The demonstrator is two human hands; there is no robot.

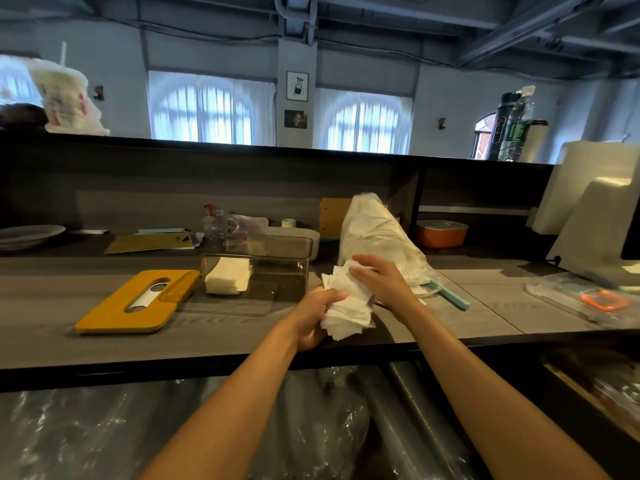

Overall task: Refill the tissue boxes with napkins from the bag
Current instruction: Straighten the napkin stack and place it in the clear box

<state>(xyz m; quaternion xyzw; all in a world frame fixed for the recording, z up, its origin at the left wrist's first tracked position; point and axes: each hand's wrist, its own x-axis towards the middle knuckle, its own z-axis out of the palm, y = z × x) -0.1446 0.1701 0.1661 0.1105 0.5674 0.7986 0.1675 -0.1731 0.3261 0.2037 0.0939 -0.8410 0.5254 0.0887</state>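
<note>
We see two bare forearms coming from the lower edge of the frame up to its centre. The left hand [317, 315] and the right hand [375, 280] wear no gloves, rings, watch or sleeves.

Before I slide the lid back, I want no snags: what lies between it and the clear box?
Head view: bare counter between lid and box.

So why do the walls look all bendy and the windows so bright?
Head view: the wide lens bows the counter edge and walls; daylight washes out the windows; the cup at far left is smeared, while the napkins in both hands stay fairly sharp.
</note>
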